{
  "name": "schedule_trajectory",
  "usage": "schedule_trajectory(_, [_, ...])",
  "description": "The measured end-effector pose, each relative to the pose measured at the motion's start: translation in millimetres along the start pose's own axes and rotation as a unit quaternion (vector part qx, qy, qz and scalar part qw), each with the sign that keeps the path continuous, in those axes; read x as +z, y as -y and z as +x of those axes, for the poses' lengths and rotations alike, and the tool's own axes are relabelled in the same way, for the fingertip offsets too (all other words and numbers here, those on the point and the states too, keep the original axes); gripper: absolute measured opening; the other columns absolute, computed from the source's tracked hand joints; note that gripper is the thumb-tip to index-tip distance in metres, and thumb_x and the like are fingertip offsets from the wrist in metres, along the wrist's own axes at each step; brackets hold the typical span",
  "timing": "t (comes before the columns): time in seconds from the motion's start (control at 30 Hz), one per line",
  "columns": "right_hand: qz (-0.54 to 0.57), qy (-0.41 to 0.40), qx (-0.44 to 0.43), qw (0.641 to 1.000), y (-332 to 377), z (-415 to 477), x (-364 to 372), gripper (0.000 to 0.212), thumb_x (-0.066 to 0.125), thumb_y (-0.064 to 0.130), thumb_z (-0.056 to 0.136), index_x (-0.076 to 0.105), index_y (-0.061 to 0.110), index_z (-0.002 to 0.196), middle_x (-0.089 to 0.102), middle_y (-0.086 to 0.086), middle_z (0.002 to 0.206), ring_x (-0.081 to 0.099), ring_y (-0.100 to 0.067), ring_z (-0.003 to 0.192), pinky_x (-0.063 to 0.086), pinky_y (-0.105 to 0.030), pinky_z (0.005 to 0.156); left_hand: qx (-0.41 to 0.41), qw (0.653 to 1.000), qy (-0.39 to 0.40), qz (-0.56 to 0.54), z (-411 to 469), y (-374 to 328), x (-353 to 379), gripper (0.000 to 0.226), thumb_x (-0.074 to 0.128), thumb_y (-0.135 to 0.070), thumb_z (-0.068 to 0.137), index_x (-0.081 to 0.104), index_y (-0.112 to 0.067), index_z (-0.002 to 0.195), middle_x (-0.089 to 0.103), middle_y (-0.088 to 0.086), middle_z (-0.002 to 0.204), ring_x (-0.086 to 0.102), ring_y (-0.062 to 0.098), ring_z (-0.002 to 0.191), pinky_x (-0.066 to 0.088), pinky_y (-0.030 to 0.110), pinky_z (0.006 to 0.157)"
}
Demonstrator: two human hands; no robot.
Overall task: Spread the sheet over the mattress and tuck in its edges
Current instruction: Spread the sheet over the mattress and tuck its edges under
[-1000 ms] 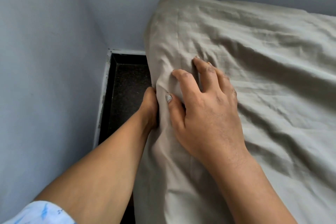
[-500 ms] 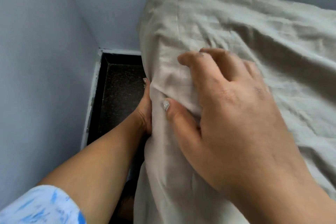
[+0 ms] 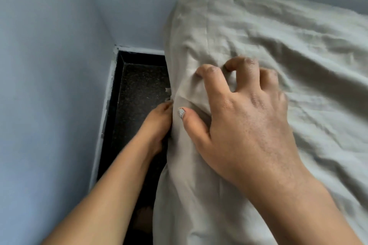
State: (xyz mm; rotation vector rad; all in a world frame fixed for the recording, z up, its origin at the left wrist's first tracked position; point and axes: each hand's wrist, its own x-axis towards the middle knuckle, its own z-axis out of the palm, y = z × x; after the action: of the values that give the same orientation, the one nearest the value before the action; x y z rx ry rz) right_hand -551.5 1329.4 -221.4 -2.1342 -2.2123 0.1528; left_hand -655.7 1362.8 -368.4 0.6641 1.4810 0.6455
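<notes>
The sheet (image 3: pixel 258 36) is already lying over the top of the mattress, which is hidden under it. The cloth is showing many wrinkles to the right of the right hand (image 3: pixel 245 125) and beyond it, so I judge that the spreading is mostly done and the smoothing is not. The tucking seems to be in progress on this side: below the right thumb (image 3: pixel 191 119) the sheet is hanging down the side of the mattress, and I cannot see if its lower edge is pushed under. The right hand is lying on the sheet at the mattress edge with its fingers (image 3: pixel 211 71) curled, gathering a fold of cloth, while the thumb is pressing on the hanging part. The left hand (image 3: pixel 157 125) is reaching down just left of that thumb, in the narrow gap beside the wall (image 3: pixel 49 85), above the dark floor (image 3: pixel 139 85). It is touching the side of the sheet, but its fingers are partly hidden, so I cannot tell whether they are holding or only pushing.
</notes>
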Motion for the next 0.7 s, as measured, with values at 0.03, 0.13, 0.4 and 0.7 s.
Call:
schedule_trajectory(0.03, [-0.008,0.010,0.006,1.000,0,0,4,0.058,0.051,0.059,0.078,0.048,0.028,0.127,0.042,-0.012,0.132,0.038,-0.035,0.115,0.039,-0.049,0.086,0.013,0.999,-0.025,0.027,0,7,-1,0.028,0.040,-0.023,0.099,0.059,-0.007,0.113,0.062,0.019,0.118,0.060,0.022,0.088,0.052,0.036,0.080])
schedule_trajectory(0.13, [-0.029,0.041,0.015,0.999,7,5,5,0.064,0.045,0.061,0.080,0.035,0.029,0.134,0.032,-0.013,0.139,0.031,-0.035,0.120,0.034,-0.049,0.092,0.023,0.993,-0.063,0.098,-12,33,-7,0.026,0.048,-0.035,0.095,0.062,-0.014,0.099,0.067,0.006,0.097,0.062,0.012,0.085,0.048,0.026,0.067])
schedule_trajectory(0.4, [0.010,0.108,-0.007,0.994,6,-15,-14,0.066,0.047,0.061,0.084,0.023,0.033,0.138,0.010,-0.010,0.154,0.009,-0.034,0.142,0.019,-0.056,0.111,-0.046,0.994,-0.051,0.091,-115,93,-2,0.026,0.049,-0.030,0.095,0.063,-0.015,0.110,0.066,0.004,0.107,0.060,0.018,0.101,0.048,0.041,0.092])
schedule_trajectory(0.7, [0.005,0.107,0.073,0.992,1,-103,-26,0.064,0.049,0.060,0.080,0.025,0.034,0.134,0.021,-0.009,0.149,0.023,-0.032,0.134,0.028,-0.053,0.104,-0.078,0.996,-0.006,0.053,-170,143,-9,0.036,0.049,-0.029,0.095,0.048,-0.037,0.130,0.063,-0.003,0.121,0.059,0.015,0.108,0.048,0.036,0.095])
